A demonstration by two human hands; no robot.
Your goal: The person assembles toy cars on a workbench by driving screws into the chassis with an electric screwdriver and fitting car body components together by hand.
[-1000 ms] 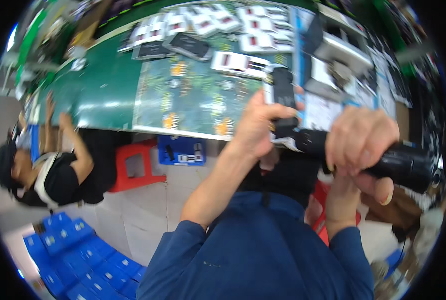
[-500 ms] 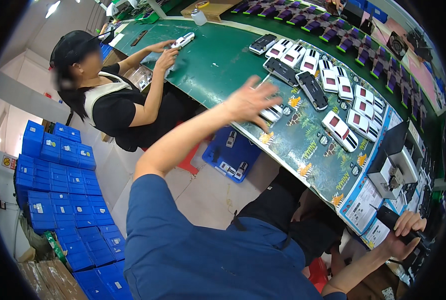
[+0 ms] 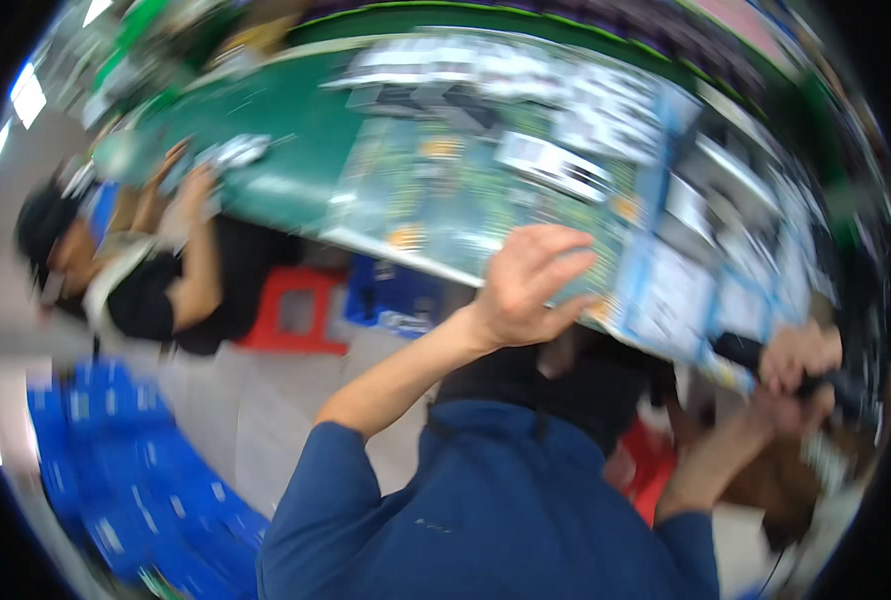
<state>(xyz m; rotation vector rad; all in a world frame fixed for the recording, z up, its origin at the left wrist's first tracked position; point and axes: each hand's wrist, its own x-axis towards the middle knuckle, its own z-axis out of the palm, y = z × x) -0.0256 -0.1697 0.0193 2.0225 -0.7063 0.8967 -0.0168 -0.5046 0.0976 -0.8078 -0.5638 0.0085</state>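
Left hand: your left hand (image 3: 526, 285) is open, fingers spread, empty, at the mat's (image 3: 466, 190) near edge.
Right hand: your right hand (image 3: 801, 355) is clamped on the black tool (image 3: 766, 360), right of the mat.
Co-worker: a seated person (image 3: 146, 270) at the bench's (image 3: 276, 130) left.

Green worktable (image 3: 296, 170) across top, pale floor (image 3: 266, 420) below, blue crates (image 3: 116, 480) lower left, red stool (image 3: 301, 310) centre-left, bright lights (image 3: 28, 97) upper left.

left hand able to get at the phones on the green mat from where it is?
Probably yes. The left hand is empty, fingers spread, at the near edge of the green mat, and nothing lies between it and the nearest phone. The right hand is off to the side gripping a black tool. Motion blur hides detail.
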